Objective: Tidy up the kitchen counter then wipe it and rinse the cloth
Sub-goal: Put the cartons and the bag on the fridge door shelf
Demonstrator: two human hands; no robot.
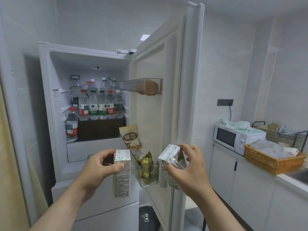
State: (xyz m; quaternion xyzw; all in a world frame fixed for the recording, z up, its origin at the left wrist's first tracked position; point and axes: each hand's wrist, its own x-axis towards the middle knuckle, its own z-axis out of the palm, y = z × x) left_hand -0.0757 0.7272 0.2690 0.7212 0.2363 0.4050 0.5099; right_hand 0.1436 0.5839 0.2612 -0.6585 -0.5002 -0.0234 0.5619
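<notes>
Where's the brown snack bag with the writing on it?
The brown snack bag stands in the open fridge door's shelf, above the green leaf-wrapped bundles, between the two milk cartons being held.

Bright, even, cool light fills the room; a ceiling panel [145, 37] glows near 12 o'clock. Shadows are soft. Wide-angle bending bows the fridge door [168, 97], and the whole picture looks slightly soft, perhaps compressed.

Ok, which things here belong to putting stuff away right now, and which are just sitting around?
In play: left hand holding a carton; right hand holding another carton; open fridge, door shelf.
Idle: water bottles, microwave, wicker basket.
</notes>
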